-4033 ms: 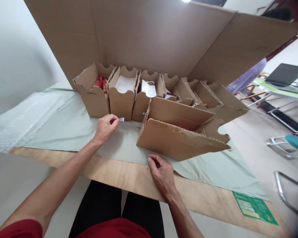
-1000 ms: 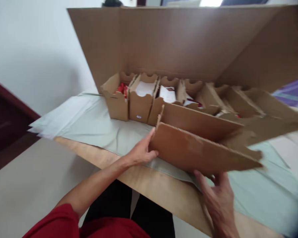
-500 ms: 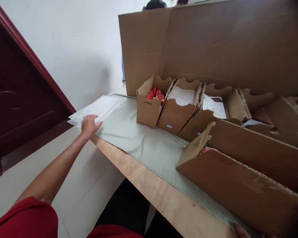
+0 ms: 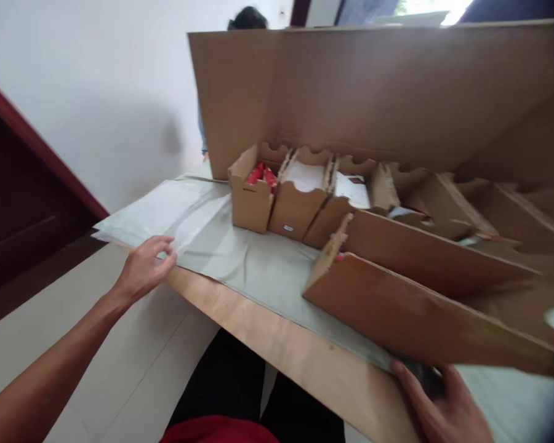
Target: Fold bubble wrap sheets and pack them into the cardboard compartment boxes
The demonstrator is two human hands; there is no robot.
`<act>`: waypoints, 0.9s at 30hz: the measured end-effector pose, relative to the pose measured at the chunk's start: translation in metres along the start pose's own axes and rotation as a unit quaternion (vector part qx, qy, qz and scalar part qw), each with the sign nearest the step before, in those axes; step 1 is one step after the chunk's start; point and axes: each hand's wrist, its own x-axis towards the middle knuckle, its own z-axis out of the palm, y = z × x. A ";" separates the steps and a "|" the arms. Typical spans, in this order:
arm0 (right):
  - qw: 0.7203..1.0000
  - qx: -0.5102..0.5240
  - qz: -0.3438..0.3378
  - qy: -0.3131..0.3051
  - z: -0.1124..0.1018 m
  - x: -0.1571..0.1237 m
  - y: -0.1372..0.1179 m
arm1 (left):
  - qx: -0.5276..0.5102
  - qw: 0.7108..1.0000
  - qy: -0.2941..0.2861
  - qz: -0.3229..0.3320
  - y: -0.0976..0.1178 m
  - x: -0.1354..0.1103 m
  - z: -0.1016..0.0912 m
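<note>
My left hand [image 4: 144, 269] reaches to the table's left end, its fingers curled on the near edge of a clear bubble-wrap sheet [image 4: 166, 209] that lies on the pale green cloth [image 4: 253, 271]. My right hand [image 4: 443, 406] is at the bottom right, fingers wrapped under the near edge of a long flat cardboard box [image 4: 410, 307]. Small cardboard bins stand in a row behind: one with red packets [image 4: 253, 194], one with white contents [image 4: 300, 200].
A tall cardboard backboard [image 4: 373, 92] stands behind the bins. More cardboard dividers [image 4: 447, 203] lie to the right. The wooden table edge [image 4: 277, 344] runs diagonally. A dark door [image 4: 13, 203] is at left; a person's head [image 4: 245, 18] shows behind the board.
My left hand went from the long box's left end out to the bubble wrap at the far left and now pinches its edge. The view swung left.
</note>
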 end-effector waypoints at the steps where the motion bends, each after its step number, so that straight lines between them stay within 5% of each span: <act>1: 1.000 0.000 0.023 0.000 -0.003 0.000 -0.010 | -0.034 0.999 -0.027 0.031 0.012 -0.013 0.002; 7: 0.988 0.146 0.022 -0.046 -0.019 0.017 -0.034 | -0.209 0.948 -0.199 0.131 0.086 -0.038 0.044; 12: 0.977 0.201 0.005 -0.067 -0.017 0.022 -0.031 | -0.310 0.916 -0.222 0.124 0.167 -0.032 0.122; 15: 0.976 0.206 0.012 -0.065 -0.015 0.021 -0.031 | -0.354 0.898 -0.233 0.120 0.200 -0.033 0.153; 21: 0.978 0.204 0.006 -0.051 -0.024 0.018 -0.024 | -0.364 0.893 -0.219 0.147 0.221 -0.047 0.162; 27: 0.983 0.183 0.014 0.002 -0.060 0.024 0.008 | -0.384 0.878 -0.216 0.190 0.259 -0.063 0.182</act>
